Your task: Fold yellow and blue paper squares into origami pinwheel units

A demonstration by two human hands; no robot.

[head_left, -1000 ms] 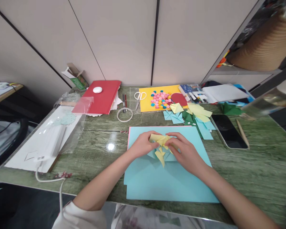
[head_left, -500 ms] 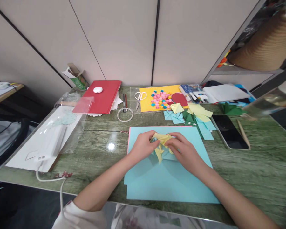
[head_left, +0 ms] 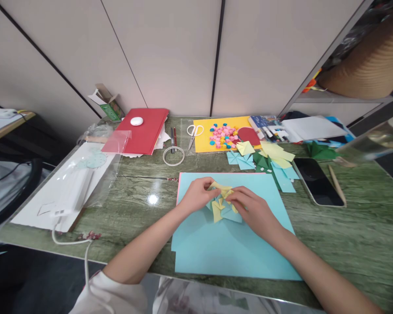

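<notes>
A folded paper piece, made of yellow and light blue flaps, rests on a large light blue sheet in front of me. My left hand pinches its upper left yellow flap with closed fingers. My right hand grips the piece from the right, fingers curled over its top edge. Both hands meet above the piece and hide its middle part.
Behind the sheet lie loose folded yellow, blue and green papers, a yellow card with small coloured bits, white scissors, a tape ring, a red folder and a phone. A white board in plastic sits left.
The hands have pressed the folded piece lower and closer together; its hanging yellow flap now lies shorter against the blue sheet. The camera shifted slightly.
</notes>
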